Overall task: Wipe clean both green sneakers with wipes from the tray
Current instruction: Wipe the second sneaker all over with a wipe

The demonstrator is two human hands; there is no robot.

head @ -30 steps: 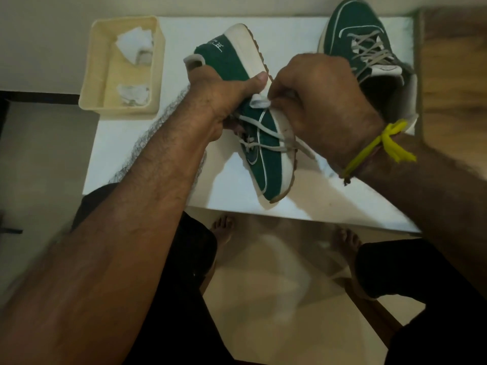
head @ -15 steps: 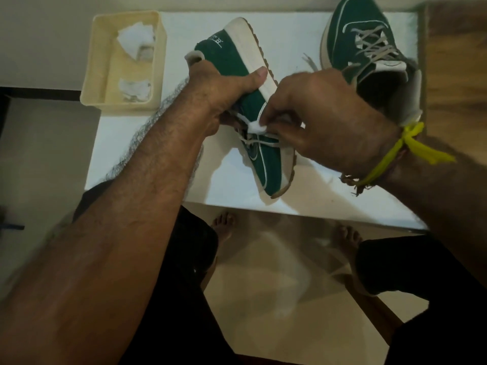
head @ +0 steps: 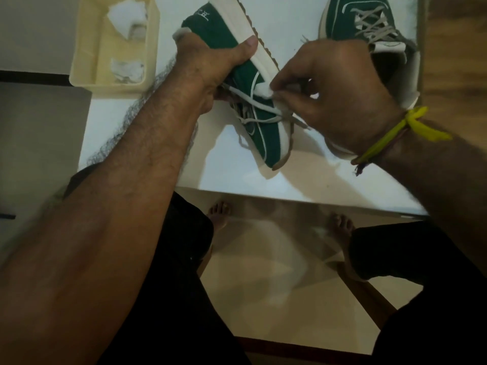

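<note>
Gripping sneaker (head: 232, 83) heel with my left hand (head: 210, 61); right hand (head: 334, 93) pinches wipe (head: 264, 91) against its side, toe pointing toward me.

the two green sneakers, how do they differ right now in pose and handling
The near sneaker is tipped on its side, sole edge showing, gripped at the heel by the left hand while the right hand presses a wipe on it. The far sneaker stands upright on the table, laces up, untouched. Both are green with pale soles and laces.
</note>
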